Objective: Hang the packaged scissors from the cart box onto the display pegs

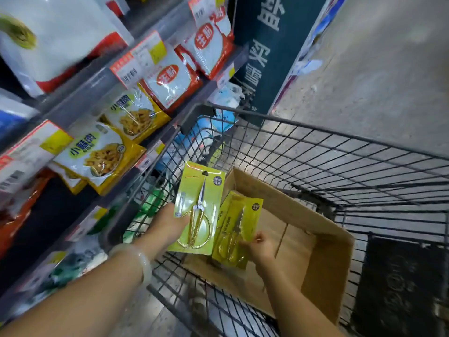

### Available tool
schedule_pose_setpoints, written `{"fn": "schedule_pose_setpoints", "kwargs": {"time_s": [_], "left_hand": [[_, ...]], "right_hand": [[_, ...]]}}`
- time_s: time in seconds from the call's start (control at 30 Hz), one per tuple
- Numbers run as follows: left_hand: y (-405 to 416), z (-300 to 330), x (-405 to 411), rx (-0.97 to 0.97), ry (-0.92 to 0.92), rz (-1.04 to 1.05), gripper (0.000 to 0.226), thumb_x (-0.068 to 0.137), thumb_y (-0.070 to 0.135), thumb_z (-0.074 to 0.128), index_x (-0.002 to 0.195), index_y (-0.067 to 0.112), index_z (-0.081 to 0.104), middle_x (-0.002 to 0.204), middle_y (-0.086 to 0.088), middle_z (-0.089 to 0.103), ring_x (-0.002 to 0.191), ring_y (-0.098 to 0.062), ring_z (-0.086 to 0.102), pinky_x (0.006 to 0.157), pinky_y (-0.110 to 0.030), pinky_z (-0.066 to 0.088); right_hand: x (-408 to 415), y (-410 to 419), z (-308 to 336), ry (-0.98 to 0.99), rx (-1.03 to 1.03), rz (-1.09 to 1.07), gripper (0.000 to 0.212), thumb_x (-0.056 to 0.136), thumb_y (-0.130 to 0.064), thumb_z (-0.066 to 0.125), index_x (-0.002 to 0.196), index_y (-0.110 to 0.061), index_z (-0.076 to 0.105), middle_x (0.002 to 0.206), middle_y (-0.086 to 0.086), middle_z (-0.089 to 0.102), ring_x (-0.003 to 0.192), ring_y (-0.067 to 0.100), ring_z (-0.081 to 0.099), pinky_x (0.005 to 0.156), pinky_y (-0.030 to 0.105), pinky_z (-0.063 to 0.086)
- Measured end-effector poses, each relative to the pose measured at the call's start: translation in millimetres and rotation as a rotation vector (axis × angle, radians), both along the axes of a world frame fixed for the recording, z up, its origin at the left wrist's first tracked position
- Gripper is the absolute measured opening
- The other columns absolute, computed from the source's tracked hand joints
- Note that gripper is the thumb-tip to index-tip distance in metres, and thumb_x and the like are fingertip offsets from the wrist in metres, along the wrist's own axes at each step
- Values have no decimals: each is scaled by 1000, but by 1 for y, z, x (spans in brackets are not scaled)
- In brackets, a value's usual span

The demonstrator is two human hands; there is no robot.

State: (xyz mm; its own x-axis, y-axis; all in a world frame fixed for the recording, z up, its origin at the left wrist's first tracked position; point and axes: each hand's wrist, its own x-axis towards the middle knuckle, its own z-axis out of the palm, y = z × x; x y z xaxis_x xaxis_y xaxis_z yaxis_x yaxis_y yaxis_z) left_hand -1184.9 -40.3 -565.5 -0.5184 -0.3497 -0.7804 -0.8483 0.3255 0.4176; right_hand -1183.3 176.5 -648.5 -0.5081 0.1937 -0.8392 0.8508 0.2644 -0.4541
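Open from above: cardboard box (323, 261) in wire cart (315, 152), flaps folded out, bare floor showing toward right wall. Left half of box mouth taken up by 2 carded scissors packs, upper pack (201, 205) held by left hand (167, 224) over box's left rim, lower pack (237, 229) gripped by right hand (260, 246) inside box. Cart's wire sides closing in on box all round; dark mat (398, 283) just right of box. Cart's left rim close against shelving (97, 83) packed with hanging food bags (102, 154). Aisle floor (379, 69) beyond cart open.
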Motion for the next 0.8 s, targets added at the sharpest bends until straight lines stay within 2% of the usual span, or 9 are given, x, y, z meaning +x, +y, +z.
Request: {"fn": "schedule_pose_setpoints", "kwargs": {"time_s": [0.07,0.17,0.33,0.4,0.47,0.57,0.63,0.7,0.8], "left_hand": [[-1,18,3,15,26,12,52,92,27,56,138,11,39,140,-9,46,126,-29,46,106,-41,39],[-5,46,10,12,91,22,44,90,26,58,129,9,49,130,-11,55,117,-29,53,101,-42,44],[-20,95,40,34,204,93,31,93,26,55,119,11,49,119,5,51,111,-27,51,90,-28,41],[-34,114,63,44,271,151,15,91,26,57,101,17,50,101,2,54,95,-23,52,81,-29,42],[-53,131,91,49,355,232,6,89,24,61,90,20,57,98,-4,63,88,-22,59,75,-30,46],[-81,154,150,-13,416,342,12,83,26,69,88,15,65,92,-3,67,80,-16,62,63,-25,46],[-102,165,201,-43,445,439,24,79,29,72,94,10,68,94,-6,71,88,-22,66,71,-30,50],[-118,177,260,-59,486,535,30,78,28,74,99,7,68,100,-12,71,94,-26,66,83,-37,52],[-135,192,361,-104,535,671,31,78,30,71,103,11,67,104,-11,69,98,-25,64,88,-37,51]], "right_hand": [[4,6,22,47,-104,-43,26,78,4,69,86,-15,52,85,8,63,67,17,59,54,24,52],[4,9,65,129,-247,-29,29,81,6,63,102,-14,58,89,3,68,75,20,63,70,35,53],[-9,-15,129,294,-342,190,24,84,5,60,103,-10,61,85,5,69,72,19,63,67,31,53],[-10,-35,154,349,-392,279,21,84,7,59,98,-9,62,84,8,67,72,21,61,66,32,52],[-4,-58,177,377,-454,388,20,85,6,59,95,-11,62,82,7,66,72,21,60,62,30,52],[24,-100,206,404,-491,586,15,84,-1,63,94,-13,63,82,11,63,75,25,55,64,36,45],[53,-132,221,419,-529,680,16,84,1,63,94,-11,64,77,12,63,68,24,53,58,37,43],[92,-165,238,430,-579,759,22,84,7,60,102,-5,64,77,9,68,66,22,59,58,37,50],[166,-210,261,434,-639,925,23,83,11,58,103,-1,62,70,-3,73,61,16,65,58,27,53]]}}
